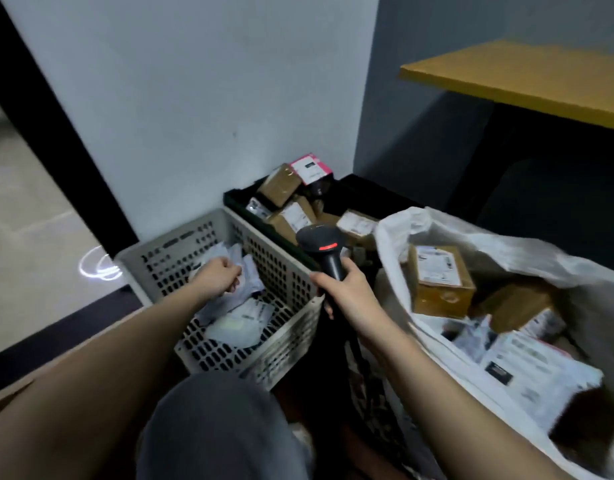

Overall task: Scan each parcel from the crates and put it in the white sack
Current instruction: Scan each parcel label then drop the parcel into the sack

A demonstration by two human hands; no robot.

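Observation:
My left hand (217,277) reaches down into the white perforated crate (291,271) and its curled fingers grip a pale flat mailer parcel (245,275) among several soft mailers there. My right hand (347,291) grips the handle of a black barcode scanner (321,245), its red-lit head raised over the gap between the crates. Behind stands a dark crate (239,202) piled with brown cardboard boxes (291,216) and a pink parcel (310,169). To the right the white sack (395,237) gapes open, holding a brown box (440,280) and several labelled mailers.
A pale wall rises behind the crates, with a dark doorway frame (56,126) to the left. A yellow tabletop (527,77) juts out at the upper right over a dark space. My grey-clad knee (215,424) fills the lower middle.

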